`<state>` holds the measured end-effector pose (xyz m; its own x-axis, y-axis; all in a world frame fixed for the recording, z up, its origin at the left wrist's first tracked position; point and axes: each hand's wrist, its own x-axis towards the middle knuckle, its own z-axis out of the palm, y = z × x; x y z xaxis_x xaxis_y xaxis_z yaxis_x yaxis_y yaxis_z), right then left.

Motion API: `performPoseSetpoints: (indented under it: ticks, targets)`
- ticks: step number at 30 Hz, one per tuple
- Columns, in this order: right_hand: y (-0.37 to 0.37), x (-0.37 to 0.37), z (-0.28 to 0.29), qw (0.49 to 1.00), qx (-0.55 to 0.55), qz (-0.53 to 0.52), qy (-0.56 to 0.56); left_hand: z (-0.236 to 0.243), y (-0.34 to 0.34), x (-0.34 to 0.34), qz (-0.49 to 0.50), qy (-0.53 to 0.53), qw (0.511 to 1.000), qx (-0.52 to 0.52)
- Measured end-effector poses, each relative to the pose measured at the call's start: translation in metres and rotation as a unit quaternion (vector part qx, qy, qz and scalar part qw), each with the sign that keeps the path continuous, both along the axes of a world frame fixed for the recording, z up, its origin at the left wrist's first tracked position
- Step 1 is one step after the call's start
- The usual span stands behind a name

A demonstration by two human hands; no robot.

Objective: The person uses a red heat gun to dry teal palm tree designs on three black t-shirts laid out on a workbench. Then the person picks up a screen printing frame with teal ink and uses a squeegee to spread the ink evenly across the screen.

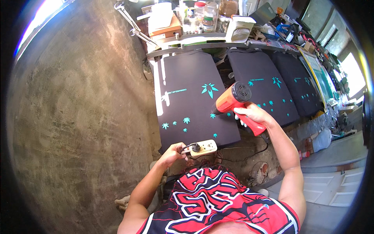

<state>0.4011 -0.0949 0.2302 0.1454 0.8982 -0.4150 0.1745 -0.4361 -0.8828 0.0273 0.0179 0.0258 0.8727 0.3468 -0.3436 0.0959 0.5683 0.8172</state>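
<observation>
My left hand (173, 155): grasping the cream power strip (209, 147) at one end.
My right hand (254, 114): gripping the red heat gun (229, 100) above a black shirt (194, 103).

There are three black cloths (189, 105) with green prints, one red heat gun (233, 102), one pale power strip (209, 146) (carrying one black plug (196, 148)), one left hand (172, 155) and one right hand (255, 114).

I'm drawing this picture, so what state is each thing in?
Blow dryer: gripped in right hand; on or off unclear.
Power strip: held up by left hand, black plug inserted.
Three black shirts: spread flat, green leaf prints showing.
Green-lidded jar: closed.
</observation>
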Motion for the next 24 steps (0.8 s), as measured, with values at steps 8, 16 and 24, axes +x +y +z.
performPoseSetpoints:
  ticks: [8,16,24]
  targets:
    - [-0.021,0.023,0.013,0.996,-0.041,-0.054,-0.066,0.010,-0.001,0.007,-0.033,0.002,0.999,0.015]
    - [-0.051,-0.003,0.028,0.990,-0.126,0.043,0.038,0.006,0.004,0.002,-0.049,0.008,0.999,0.010]
    - [0.019,0.018,-0.014,0.990,0.053,-0.127,0.030,0.002,-0.001,0.011,-0.051,-0.001,0.999,-0.009]
